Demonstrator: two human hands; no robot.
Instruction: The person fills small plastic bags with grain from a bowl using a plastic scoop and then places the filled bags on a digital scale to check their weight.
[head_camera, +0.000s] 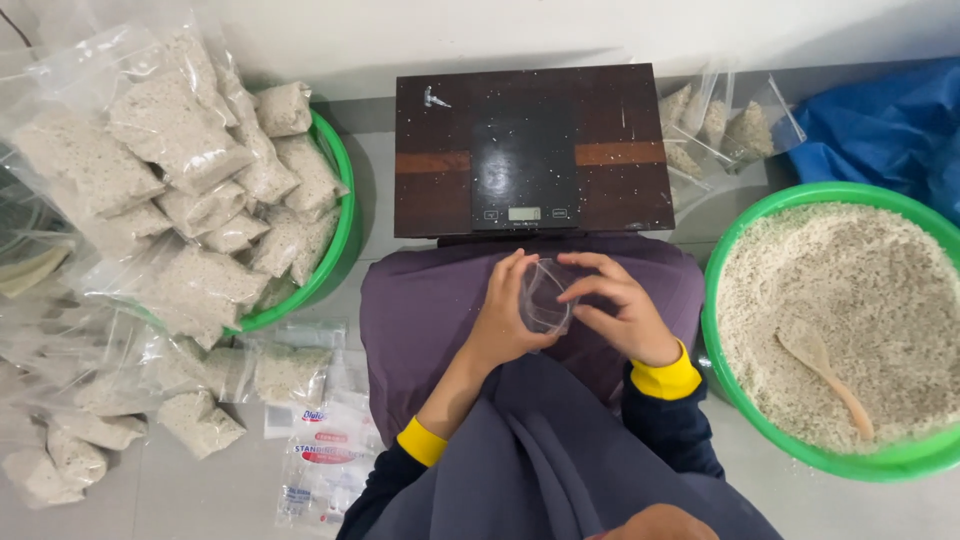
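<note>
A small clear plastic bag, empty, sits between both hands over the person's lap, just below the near edge of the scale. The left hand pinches one side of its mouth and the right hand pinches the other, fingers closed on the film, so the mouth is pulled apart into a rounded opening. Holding it by the rim with two hands keeps the thin film from collapsing.

One digital kitchen scale rests on a dark wooden stool straight ahead, within easy reach. To the right stands one green basin heaped with pale grainy meal, with one wooden spoon lying on top, handle toward the person. To the left a second green basin is piled with filled, sealed bags; they overlap too much to count, perhaps a dozen or more, and several more lie on the floor. A pack of empty pouches lies near the left knee.
</note>
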